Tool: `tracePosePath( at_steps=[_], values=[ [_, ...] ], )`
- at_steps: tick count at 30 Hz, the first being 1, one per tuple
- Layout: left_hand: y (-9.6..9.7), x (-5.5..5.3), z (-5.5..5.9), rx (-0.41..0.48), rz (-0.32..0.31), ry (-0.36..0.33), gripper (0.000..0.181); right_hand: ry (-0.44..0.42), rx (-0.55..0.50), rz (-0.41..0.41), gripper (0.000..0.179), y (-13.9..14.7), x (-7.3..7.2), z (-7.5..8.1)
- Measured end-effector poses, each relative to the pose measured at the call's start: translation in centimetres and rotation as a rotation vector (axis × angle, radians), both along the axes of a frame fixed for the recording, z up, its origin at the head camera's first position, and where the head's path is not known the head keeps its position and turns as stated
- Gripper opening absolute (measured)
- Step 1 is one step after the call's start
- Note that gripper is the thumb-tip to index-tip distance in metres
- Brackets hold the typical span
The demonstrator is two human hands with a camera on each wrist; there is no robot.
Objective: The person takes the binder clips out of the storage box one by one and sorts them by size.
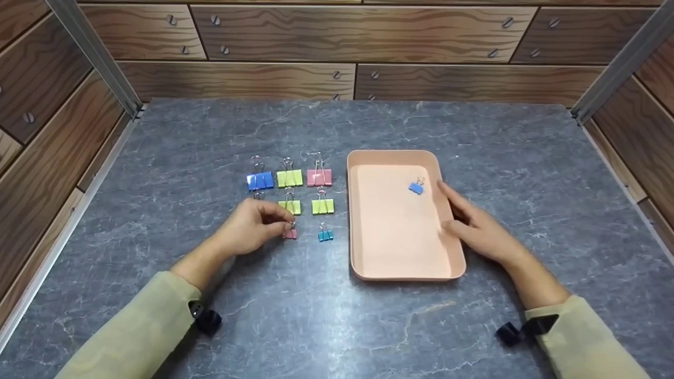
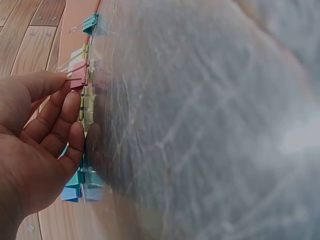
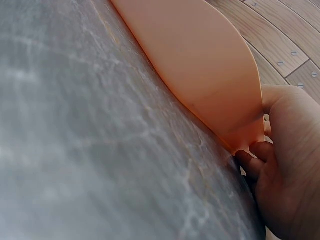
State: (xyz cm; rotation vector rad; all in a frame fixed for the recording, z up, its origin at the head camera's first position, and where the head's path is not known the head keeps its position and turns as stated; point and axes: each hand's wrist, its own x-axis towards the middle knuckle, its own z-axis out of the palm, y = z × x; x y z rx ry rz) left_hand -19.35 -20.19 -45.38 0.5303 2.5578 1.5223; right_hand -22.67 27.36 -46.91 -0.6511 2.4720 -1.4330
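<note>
Thumb and forefinger of my left hand [image 1: 247,226] pinch the wire handle of a small pink binder clip [image 1: 290,234]; in the left wrist view that pink clip [image 2: 78,82] stands low by the tabletop. My right hand [image 1: 482,234] holds the right wall of a peach tray [image 1: 403,275], thumb over the rim and fingers along the outside. Inside the tray lies a small blue binder clip [image 1: 416,188]. Right of the left hand sits a small teal clip [image 1: 325,235]. Just beyond are a yellow-green clip [image 1: 290,207], partly behind the fingers, and another yellow-green clip [image 1: 323,206].
A back row holds a large blue clip [image 1: 260,180], a yellow-green clip [image 1: 289,178] and a pink clip [image 1: 319,177]. Another clip's wire handle [image 1: 259,195] shows behind the left hand. Wood-patterned panels [image 1: 363,34] enclose the grey marbled tabletop [image 1: 295,326].
</note>
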Motion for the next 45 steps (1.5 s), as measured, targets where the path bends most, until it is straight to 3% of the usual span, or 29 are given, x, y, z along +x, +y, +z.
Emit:
tracePosePath(
  at_steps=[20,30,36,45],
  values=[
    [0.2,0.1,-0.2,-0.022,0.025,-0.014,0.013,0.002,-0.015,0.005,0.075,0.0,0.1,0.0],
    [0.1,0.3,0.4,-0.019,0.037,-0.027,0.017,-0.009,0.001,-0.009,0.076,0.0,0.1,-0.1],
    [-0.1,0.4,1.8,-0.038,0.052,0.004,0.017,-0.012,-0.002,0.0,0.075,0.0,0.0,-0.1],
    [1.3,-0.6,5.5,-0.065,0.035,0.04,0.016,-0.001,0.0,-0.005,0.075,0.1,-0.1,-0.1]
  ],
)
